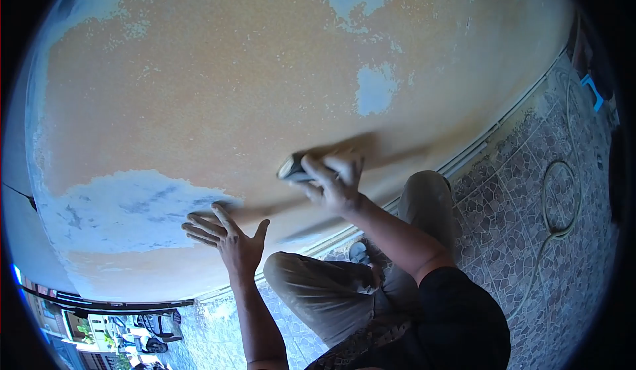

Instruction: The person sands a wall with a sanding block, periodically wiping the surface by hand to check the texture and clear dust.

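My right hand [334, 181] is closed around a small dark sanding block [296, 166] with a pale end, held against the orange-tan wall [265, 92]. Motion slightly smears this hand and the block. To the left, my left hand [232, 237] has its fingers spread, its fingertips at the lower edge of a large whitish patch [132, 204] on the wall. Nothing is in that hand. Pale dust coats the fingers of both hands.
My bent knees [427, 194] are close to the wall's foot. A pale hose [544, 204] lies looped on the stone-patterned floor [490, 237] at right, with a blue object [591, 92] beyond. Several items, including a dark chair [159, 327], stand at lower left.
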Tool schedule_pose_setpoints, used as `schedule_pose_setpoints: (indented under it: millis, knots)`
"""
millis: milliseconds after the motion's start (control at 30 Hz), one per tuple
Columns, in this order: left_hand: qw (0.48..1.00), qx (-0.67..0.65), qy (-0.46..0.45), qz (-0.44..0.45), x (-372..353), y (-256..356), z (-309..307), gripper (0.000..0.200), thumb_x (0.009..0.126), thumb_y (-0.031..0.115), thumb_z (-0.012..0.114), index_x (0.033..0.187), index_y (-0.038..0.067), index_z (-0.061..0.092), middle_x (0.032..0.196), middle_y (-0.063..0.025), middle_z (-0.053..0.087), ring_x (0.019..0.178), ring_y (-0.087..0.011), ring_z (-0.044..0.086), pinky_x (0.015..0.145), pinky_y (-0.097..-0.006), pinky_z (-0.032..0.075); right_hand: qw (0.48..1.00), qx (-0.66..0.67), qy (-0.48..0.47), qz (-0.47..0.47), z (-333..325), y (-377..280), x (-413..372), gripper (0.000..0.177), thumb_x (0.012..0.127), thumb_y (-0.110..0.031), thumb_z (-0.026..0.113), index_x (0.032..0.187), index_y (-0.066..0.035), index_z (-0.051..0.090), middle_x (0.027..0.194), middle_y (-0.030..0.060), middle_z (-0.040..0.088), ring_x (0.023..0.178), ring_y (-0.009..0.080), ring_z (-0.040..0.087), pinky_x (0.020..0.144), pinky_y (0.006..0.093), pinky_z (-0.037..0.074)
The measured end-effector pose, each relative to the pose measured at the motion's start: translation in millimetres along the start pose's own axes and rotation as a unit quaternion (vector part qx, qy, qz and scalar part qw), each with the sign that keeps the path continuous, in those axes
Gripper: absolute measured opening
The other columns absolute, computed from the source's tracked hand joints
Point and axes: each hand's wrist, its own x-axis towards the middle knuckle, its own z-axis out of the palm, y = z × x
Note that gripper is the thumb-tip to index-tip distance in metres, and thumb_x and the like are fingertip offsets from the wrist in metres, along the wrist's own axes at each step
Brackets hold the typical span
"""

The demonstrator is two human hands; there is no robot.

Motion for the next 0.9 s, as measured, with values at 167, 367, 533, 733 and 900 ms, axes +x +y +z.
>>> schedule_pose_setpoints:
  millis: [167,367,533,733,900]
  knots:
    - [0.998,0.04,0.027,0.042,-4,-23,19,0.14,0.07,0.065,0.081,0.154,-0.006,-0.005,0.145,-0.0544,-0.019,0.133,-0.0727,-0.021,0.101,-0.0839,-0.008,0.95,0.071,0.197,0.229,-12,38,48,0.052,0.092,-0.024,0.074,0.132,0.004,0.053,0.114,0.0121,0.044,0.094,0.0213,0.053,0.075,0.0329,0.05]
    - [0.998,-0.014,0.057,0.006,1,4,21,0.152,0.065,0.06,0.087,0.152,-0.008,-0.018,0.143,-0.0524,-0.027,0.134,-0.0692,-0.026,0.103,-0.0805,-0.01,0.999,0.029,0.033,-0.001,12,-1,-33,0.064,0.077,-0.038,0.087,0.131,-0.017,0.063,0.107,0.0023,0.05,0.092,0.0186,0.05,0.081,0.0344,0.041]
    - [0.999,0.032,0.038,0.012,-1,-12,13,0.151,0.064,0.06,0.087,0.153,-0.008,-0.014,0.144,-0.0532,-0.024,0.135,-0.0686,-0.025,0.104,-0.0809,-0.009,0.992,0.026,0.083,0.095,-15,22,39,0.052,0.089,-0.026,0.078,0.129,0.0,0.057,0.118,0.0107,0.045,0.099,0.0223,0.053,0.079,0.0337,0.051]
    - [0.998,-0.001,0.059,-0.008,1,-4,26,0.159,0.06,0.059,0.09,0.151,-0.005,-0.024,0.144,-0.0505,-0.028,0.134,-0.0688,-0.027,0.102,-0.0815,-0.01,0.991,-0.018,0.1,0.083,5,14,1,0.062,0.089,-0.031,0.078,0.138,-0.003,0.051,0.115,0.0111,0.044,0.093,0.0222,0.051,0.083,0.0365,0.047]
    - [0.995,-0.061,0.068,-0.041,13,14,3,0.156,0.061,0.059,0.09,0.154,0.002,-0.022,0.147,-0.0472,-0.029,0.136,-0.0661,-0.026,0.104,-0.0801,-0.009,0.998,0.03,-0.031,-0.054,10,-11,-27,0.06,0.071,-0.037,0.089,0.126,-0.027,0.069,0.101,-0.005,0.052,0.091,0.0147,0.052,0.083,0.0346,0.041]
